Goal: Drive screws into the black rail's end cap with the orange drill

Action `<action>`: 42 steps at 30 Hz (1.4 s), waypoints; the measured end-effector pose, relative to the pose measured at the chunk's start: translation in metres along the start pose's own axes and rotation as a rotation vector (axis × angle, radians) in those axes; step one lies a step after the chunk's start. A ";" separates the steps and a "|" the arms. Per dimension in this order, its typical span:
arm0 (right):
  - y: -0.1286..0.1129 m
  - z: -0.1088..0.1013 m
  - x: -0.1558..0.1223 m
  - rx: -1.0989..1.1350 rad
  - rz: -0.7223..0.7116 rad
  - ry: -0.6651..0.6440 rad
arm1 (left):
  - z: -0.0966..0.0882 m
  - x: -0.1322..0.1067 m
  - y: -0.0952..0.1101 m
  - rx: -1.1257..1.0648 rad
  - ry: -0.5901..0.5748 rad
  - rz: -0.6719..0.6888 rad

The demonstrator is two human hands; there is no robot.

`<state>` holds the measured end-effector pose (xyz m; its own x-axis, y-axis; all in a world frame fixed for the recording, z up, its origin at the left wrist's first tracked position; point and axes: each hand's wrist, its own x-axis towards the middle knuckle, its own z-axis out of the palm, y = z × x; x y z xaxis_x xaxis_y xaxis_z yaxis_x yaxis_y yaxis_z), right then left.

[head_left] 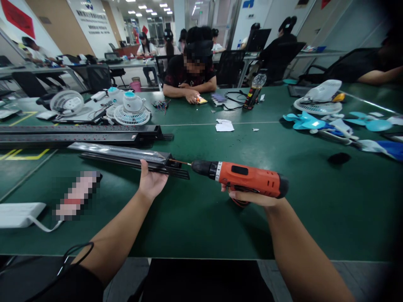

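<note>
Gripping drill (258, 178) right of centre with right hand (260, 199), clasping rail (126, 153) centre-left with left hand (153, 182); best to hold bit (181, 162) straight, pressing steadily.

White rectangular ceiling lights (142, 7) glow at upper centre. Soft sheen marks the smooth green table (201, 235). Dark blur shades the right edge; the distant background looks soft.

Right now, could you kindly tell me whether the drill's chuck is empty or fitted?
Fitted: a thin bit juts from the chuck toward the dark rail.
</note>
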<state>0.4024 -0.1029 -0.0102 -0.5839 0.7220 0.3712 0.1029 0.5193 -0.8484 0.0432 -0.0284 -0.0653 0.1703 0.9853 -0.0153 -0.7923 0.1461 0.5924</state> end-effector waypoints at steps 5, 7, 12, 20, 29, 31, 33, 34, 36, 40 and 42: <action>-0.004 -0.001 0.000 -0.029 0.037 -0.028 | 0.000 0.000 0.000 0.016 -0.010 0.007; -0.005 -0.001 0.000 -0.022 0.039 -0.034 | 0.001 0.000 0.000 0.009 -0.018 0.009; -0.001 0.001 -0.001 0.011 0.037 -0.025 | 0.002 -0.001 0.001 0.009 -0.019 0.012; 0.002 0.001 -0.002 0.020 0.025 -0.009 | 0.005 -0.003 0.001 0.004 0.038 0.027; -0.001 0.000 -0.003 -0.055 0.027 0.008 | 0.006 -0.003 0.001 -0.014 0.018 0.029; -0.002 0.000 -0.002 -0.070 0.040 0.011 | 0.005 -0.003 0.001 -0.009 0.018 0.034; -0.003 0.000 -0.001 -0.071 0.042 0.014 | 0.005 -0.003 0.001 -0.007 0.015 0.035; -0.003 0.000 -0.001 -0.069 0.037 0.017 | 0.004 -0.003 0.001 -0.008 0.012 0.034; -0.003 0.000 -0.001 -0.063 0.026 0.020 | 0.003 -0.003 0.002 -0.012 0.004 0.033; -0.004 0.001 -0.001 -0.061 0.054 0.011 | 0.002 -0.003 0.002 -0.020 -0.014 0.023; -0.003 0.001 -0.002 -0.057 0.068 0.018 | 0.003 -0.003 0.002 -0.012 -0.007 0.027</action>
<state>0.4022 -0.1067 -0.0085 -0.5593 0.7645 0.3204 0.1878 0.4933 -0.8493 0.0426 -0.0314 -0.0615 0.1527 0.9883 0.0057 -0.8035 0.1207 0.5830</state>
